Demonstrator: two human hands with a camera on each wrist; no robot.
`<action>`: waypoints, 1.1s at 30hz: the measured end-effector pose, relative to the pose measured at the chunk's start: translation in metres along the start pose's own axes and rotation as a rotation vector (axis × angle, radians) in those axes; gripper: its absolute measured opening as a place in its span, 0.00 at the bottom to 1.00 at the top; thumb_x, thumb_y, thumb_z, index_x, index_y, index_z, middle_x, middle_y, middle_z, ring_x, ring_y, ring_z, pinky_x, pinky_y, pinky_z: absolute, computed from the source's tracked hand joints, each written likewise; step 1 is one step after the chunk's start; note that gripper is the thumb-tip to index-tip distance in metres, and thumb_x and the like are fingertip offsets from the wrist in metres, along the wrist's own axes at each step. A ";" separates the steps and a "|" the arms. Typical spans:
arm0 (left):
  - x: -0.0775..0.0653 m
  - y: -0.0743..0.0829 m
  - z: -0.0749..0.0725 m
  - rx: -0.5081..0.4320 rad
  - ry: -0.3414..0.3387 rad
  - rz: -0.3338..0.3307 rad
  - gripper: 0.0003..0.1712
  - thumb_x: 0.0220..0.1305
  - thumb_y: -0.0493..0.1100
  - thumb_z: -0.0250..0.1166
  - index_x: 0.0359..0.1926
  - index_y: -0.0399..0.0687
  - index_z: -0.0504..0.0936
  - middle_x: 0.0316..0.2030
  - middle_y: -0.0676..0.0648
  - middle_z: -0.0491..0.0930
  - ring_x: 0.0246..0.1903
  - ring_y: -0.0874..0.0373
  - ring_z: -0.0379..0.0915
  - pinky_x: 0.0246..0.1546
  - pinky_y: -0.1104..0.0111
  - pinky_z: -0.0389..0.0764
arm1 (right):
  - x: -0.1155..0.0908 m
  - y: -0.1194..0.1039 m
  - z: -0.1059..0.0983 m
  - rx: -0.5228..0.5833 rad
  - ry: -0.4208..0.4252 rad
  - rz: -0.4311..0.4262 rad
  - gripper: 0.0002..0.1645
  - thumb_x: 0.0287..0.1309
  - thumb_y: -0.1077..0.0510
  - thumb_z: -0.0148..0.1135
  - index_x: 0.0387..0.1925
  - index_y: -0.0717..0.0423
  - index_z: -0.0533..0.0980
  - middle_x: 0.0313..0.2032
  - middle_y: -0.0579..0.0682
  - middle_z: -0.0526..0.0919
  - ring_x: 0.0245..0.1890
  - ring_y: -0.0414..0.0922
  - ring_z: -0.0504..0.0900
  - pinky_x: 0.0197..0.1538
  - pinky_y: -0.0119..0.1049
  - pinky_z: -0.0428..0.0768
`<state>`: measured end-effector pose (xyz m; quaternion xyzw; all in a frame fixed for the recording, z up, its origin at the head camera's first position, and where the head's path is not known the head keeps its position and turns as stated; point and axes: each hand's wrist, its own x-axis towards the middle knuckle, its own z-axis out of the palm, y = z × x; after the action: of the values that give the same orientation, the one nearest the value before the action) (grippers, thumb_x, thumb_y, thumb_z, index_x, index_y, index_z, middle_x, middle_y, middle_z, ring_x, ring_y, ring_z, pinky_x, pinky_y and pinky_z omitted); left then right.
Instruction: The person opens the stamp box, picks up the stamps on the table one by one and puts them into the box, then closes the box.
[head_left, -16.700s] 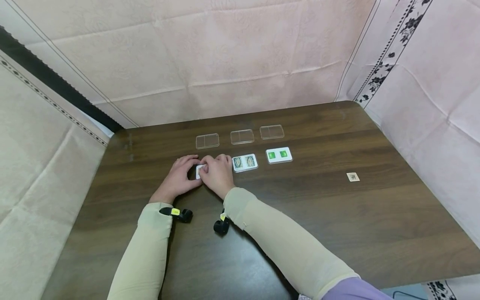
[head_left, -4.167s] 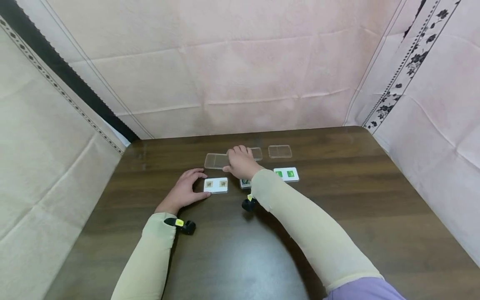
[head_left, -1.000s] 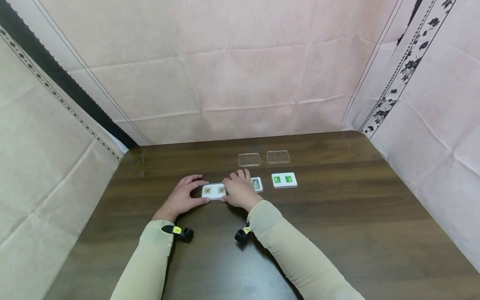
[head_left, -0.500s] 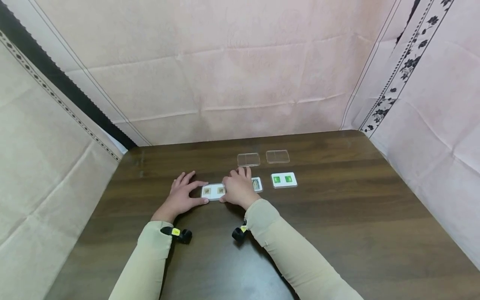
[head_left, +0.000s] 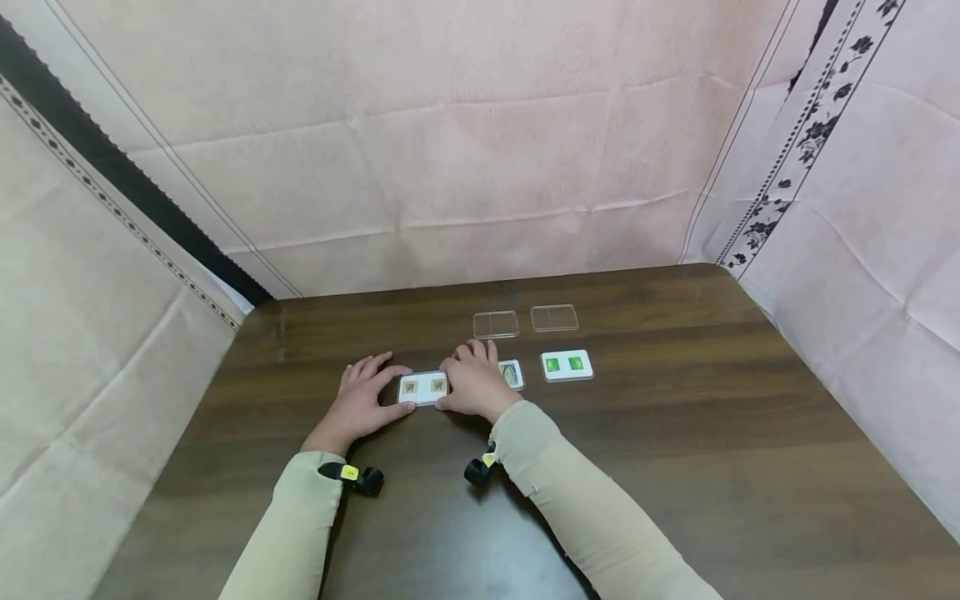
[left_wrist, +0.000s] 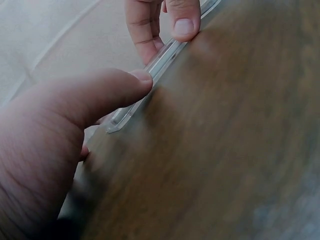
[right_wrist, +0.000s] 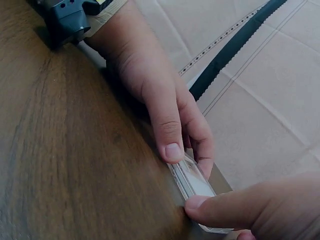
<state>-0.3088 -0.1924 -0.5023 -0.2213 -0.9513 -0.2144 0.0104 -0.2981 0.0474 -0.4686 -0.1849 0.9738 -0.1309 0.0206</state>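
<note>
A clear plastic case (head_left: 423, 387) with a white insert and two small brownish square pictures lies on the table between both hands. My left hand (head_left: 358, 402) holds its left end between thumb and forefinger, the other fingers spread. At the right end, my right hand (head_left: 480, 385) grips it with thumb and fingers. From the side, in the left wrist view, the case (left_wrist: 167, 59) shows layered clear edges, with my left thumb (left_wrist: 122, 90) on its near side. In the right wrist view my right thumb (right_wrist: 220, 206) presses the same edge of the case (right_wrist: 182, 176).
Partly behind my right hand lies a similar case (head_left: 512, 374) with oval pictures. Right of it is a case (head_left: 567, 366) with two green squares. Two clear plastic covers (head_left: 496, 324) lie behind them on the brown table (head_left: 675, 433). Pale cloth (head_left: 480, 150) hangs around the table.
Since about four seconds ago, my right hand has come from the leftmost clear cover to the case; that cover has left the back row. In the last second both hands stay nearly still.
</note>
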 end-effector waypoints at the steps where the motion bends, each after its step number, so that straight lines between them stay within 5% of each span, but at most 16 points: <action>1: 0.000 0.000 0.000 0.001 0.001 -0.001 0.36 0.60 0.67 0.68 0.65 0.61 0.76 0.75 0.39 0.57 0.73 0.32 0.47 0.69 0.32 0.41 | 0.000 0.000 0.000 0.000 -0.003 0.001 0.38 0.53 0.35 0.74 0.61 0.46 0.78 0.61 0.51 0.74 0.72 0.57 0.57 0.74 0.62 0.42; 15: -0.002 0.001 0.001 0.016 0.017 -0.002 0.38 0.62 0.64 0.67 0.69 0.57 0.72 0.74 0.38 0.59 0.72 0.31 0.48 0.69 0.32 0.42 | 0.000 0.005 -0.014 0.063 0.005 -0.021 0.42 0.58 0.37 0.70 0.69 0.48 0.72 0.65 0.54 0.74 0.72 0.58 0.58 0.74 0.62 0.45; 26: 0.000 0.006 0.003 -0.003 0.035 -0.022 0.40 0.61 0.64 0.67 0.70 0.56 0.70 0.73 0.37 0.59 0.72 0.34 0.49 0.70 0.35 0.42 | 0.002 0.038 -0.059 0.083 0.032 -0.067 0.38 0.65 0.39 0.65 0.71 0.46 0.69 0.66 0.54 0.74 0.73 0.58 0.57 0.74 0.58 0.49; 33: 0.009 0.026 0.014 0.059 0.107 -0.013 0.39 0.59 0.67 0.67 0.67 0.57 0.74 0.69 0.40 0.66 0.71 0.40 0.54 0.71 0.36 0.40 | 0.006 0.062 -0.079 0.057 0.026 -0.080 0.35 0.66 0.40 0.63 0.70 0.48 0.70 0.68 0.56 0.71 0.73 0.60 0.57 0.74 0.60 0.48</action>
<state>-0.3042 -0.1616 -0.5039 -0.2031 -0.9567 -0.1976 0.0663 -0.3328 0.1200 -0.4085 -0.2211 0.9618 -0.1615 0.0080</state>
